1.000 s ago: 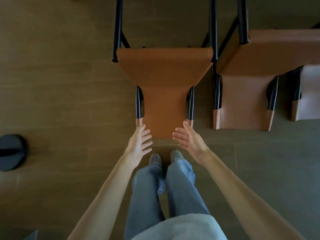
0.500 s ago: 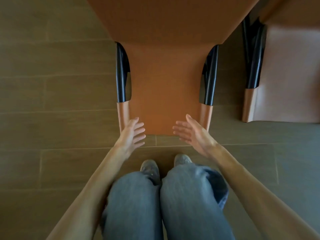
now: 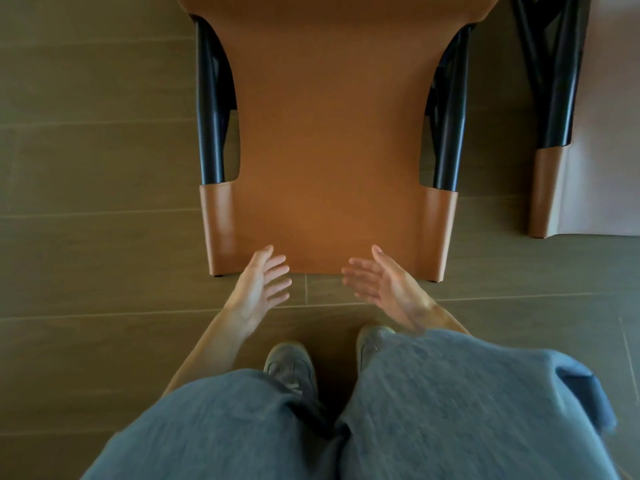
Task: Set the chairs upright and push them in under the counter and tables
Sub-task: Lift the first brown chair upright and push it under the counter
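— Lying on the floor point(image 3: 86, 168), the brown chair point(image 3: 329, 150)?
— Yes. Left hand point(image 3: 259, 287) and right hand point(image 3: 382, 285) at its near edge, fingers spread, holding nothing. Second chair point(image 3: 609, 150) close on the right; bare floor on the left.

Likely a dining area — tan chair point(image 3: 329, 133) and paler match point(image 3: 606, 133) lying on plank flooring point(image 3: 86, 133).

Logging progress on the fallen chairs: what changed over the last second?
The person crouched, bringing the view closer to the tan chair. The left hand and right hand came down towards its backrest edge, both open, gripping nothing yet. It and the neighbouring chair stayed lying on the floor.
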The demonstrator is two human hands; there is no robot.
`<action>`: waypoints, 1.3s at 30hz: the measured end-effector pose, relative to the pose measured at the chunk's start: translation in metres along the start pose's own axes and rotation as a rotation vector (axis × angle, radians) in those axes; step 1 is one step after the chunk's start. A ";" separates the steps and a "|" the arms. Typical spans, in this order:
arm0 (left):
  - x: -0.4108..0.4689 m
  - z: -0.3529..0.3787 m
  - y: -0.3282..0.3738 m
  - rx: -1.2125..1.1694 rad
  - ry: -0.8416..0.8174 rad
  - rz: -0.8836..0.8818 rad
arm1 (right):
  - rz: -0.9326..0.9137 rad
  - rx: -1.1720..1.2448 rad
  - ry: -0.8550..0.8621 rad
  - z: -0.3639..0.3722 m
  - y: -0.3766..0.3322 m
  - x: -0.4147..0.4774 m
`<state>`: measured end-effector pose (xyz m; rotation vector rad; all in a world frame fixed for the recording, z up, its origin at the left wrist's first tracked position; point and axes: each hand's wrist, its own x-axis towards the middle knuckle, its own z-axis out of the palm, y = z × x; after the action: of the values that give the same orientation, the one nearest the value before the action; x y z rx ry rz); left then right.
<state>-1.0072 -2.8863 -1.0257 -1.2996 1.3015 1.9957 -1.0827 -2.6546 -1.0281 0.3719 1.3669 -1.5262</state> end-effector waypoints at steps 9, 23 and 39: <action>-0.004 -0.025 0.015 -0.031 0.261 0.299 | -0.239 -0.215 0.253 -0.007 -0.003 -0.015; 0.017 -0.054 -0.021 0.868 0.577 0.537 | -0.266 -1.054 0.725 -0.042 0.036 -0.011; 0.003 -0.057 0.002 0.676 0.542 0.562 | -0.202 -0.570 0.781 -0.065 0.009 -0.020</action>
<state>-0.9832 -2.9374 -1.0340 -1.2357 2.5434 1.2691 -1.0912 -2.5878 -1.0381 0.4988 2.4311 -1.0911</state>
